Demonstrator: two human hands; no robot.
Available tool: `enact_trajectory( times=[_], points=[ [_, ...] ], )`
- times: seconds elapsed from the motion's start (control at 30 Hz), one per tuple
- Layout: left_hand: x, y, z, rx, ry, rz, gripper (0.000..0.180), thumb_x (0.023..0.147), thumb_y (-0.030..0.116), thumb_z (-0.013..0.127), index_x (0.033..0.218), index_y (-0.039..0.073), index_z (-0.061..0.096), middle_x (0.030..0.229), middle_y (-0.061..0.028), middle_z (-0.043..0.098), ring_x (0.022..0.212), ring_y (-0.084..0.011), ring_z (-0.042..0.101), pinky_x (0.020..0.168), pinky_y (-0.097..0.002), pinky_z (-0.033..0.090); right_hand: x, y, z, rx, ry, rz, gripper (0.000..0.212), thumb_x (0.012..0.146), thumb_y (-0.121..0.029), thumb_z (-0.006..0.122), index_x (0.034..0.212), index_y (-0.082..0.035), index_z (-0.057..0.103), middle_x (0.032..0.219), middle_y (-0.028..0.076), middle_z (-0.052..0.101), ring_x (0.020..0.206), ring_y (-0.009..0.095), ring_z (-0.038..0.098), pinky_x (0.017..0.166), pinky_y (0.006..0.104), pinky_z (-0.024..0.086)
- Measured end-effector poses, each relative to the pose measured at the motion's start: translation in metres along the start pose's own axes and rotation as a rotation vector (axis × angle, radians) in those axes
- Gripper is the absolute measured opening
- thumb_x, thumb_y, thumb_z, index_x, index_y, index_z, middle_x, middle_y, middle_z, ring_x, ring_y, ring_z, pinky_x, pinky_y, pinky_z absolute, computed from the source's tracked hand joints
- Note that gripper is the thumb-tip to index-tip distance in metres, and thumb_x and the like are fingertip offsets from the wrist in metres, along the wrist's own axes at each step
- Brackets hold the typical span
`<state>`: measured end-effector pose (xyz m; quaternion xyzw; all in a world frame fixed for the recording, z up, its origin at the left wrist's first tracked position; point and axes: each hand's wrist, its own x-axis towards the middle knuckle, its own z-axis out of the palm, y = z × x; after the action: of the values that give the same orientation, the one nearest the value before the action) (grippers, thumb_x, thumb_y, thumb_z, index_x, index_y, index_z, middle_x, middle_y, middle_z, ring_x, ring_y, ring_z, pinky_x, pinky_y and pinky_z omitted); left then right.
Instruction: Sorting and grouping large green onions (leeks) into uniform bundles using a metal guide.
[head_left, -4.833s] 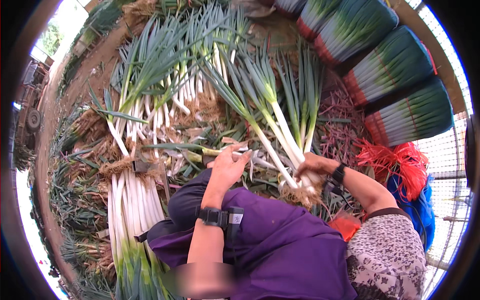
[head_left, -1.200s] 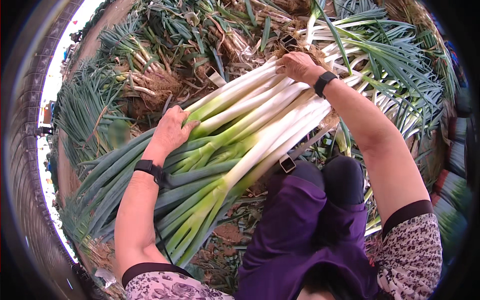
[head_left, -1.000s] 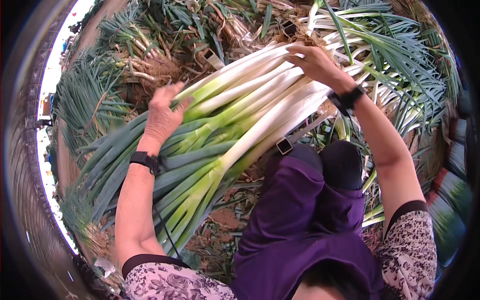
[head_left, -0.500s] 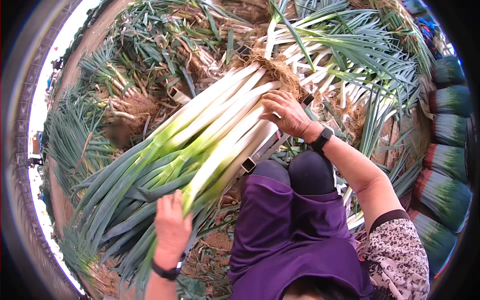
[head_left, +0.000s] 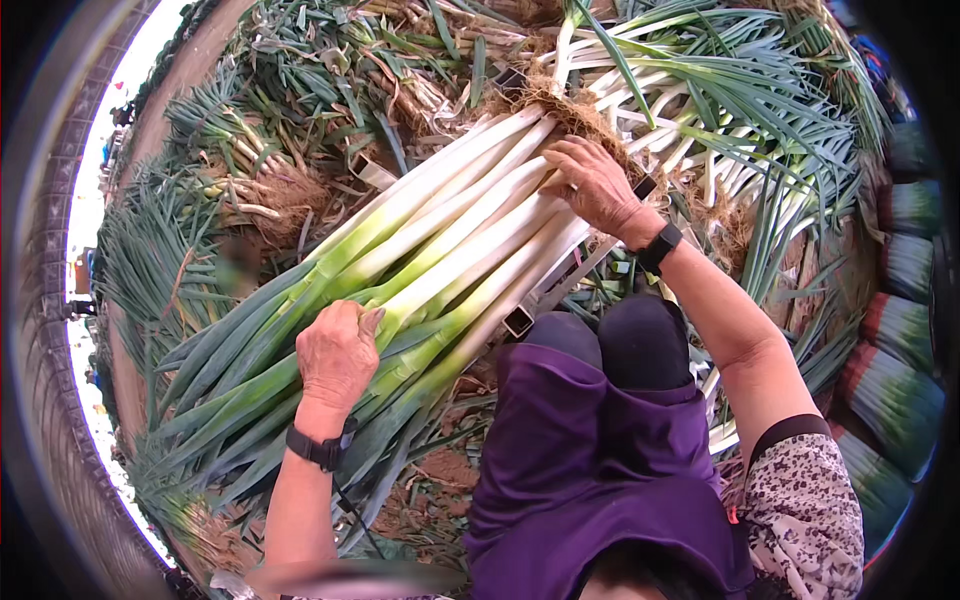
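Note:
A bunch of long green onions (head_left: 470, 215) lies slantwise before me, white root ends up and to the right, green leaves down and to the left. My left hand (head_left: 340, 350) is closed around a green onion where its stalk turns into leaves. Near the roots (head_left: 580, 122), my right hand (head_left: 600, 190) has its fingers bent over the white stalks at the bunch's right edge; their undersides are hidden. Beneath the bunch, a metal frame (head_left: 520, 320) shows partly, with square open tube ends.
More green onions (head_left: 740, 90) are heaped at the far right. Bundled ones (head_left: 895, 390) stand in a row along the right rim. Loose plants and trimmings (head_left: 270, 190) cover the ground at the left. My knees in a purple apron (head_left: 590, 430) are close to the frame.
My left hand has moved up along the leaves toward the pale stalks, and its fingers have closed. My right hand stays at the root end. The whole view has shifted slightly.

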<state>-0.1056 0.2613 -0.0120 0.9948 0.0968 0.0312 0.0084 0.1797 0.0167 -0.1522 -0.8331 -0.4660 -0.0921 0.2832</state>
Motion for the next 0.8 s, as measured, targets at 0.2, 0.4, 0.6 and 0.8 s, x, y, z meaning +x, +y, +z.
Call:
enact_trajectory(
  times=[0.2,0.4,0.6,0.8],
  points=[
    [0.005,0.013,0.005,-0.077,0.082,-0.040,0.025,0.089,0.020,0.063,0.072,0.004,0.056,0.068,-0.0131,0.058,0.062,-0.0367,0.058,0.054,-0.0449,0.045,0.018,-0.004,0.013,-0.044,-0.220,-0.014,0.043,0.099,-0.036,0.042,0.137,-0.015,0.049,0.143,0.010,0.046,0.135,0.034,0.037,0.111,0.0503,0.024],
    [0.022,-0.005,-0.020,0.166,-0.021,-0.022,0.104,0.066,0.070,0.068,0.139,0.002,0.041,0.139,-0.0205,0.043,0.130,-0.0397,0.038,0.108,-0.0483,0.030,0.015,-0.010,0.009,-0.126,-0.258,0.030,0.056,0.099,-0.046,0.041,0.142,-0.012,0.042,0.147,0.012,0.041,0.140,0.036,0.029,0.113,0.0523,0.021],
    [0.025,-0.014,-0.016,0.088,-0.369,-0.219,0.137,0.050,0.084,0.069,0.147,-0.003,0.028,0.148,-0.0262,0.031,0.140,-0.0386,0.028,0.114,-0.0497,0.022,0.060,-0.024,0.036,-0.002,-0.336,-0.044,0.069,0.095,-0.061,0.038,0.145,-0.014,0.039,0.150,0.013,0.038,0.143,0.034,0.025,0.115,0.0504,0.020],
    [0.020,-0.013,-0.017,0.006,-0.387,-0.186,0.132,0.050,0.077,0.074,0.147,-0.001,0.030,0.139,-0.0232,0.041,0.132,-0.0379,0.036,0.110,-0.0503,0.027,0.062,-0.031,0.036,-0.017,-0.417,-0.004,0.068,0.095,-0.063,0.035,0.143,-0.017,0.044,0.151,0.010,0.036,0.142,0.032,0.027,0.113,0.0511,0.022]
  ],
)
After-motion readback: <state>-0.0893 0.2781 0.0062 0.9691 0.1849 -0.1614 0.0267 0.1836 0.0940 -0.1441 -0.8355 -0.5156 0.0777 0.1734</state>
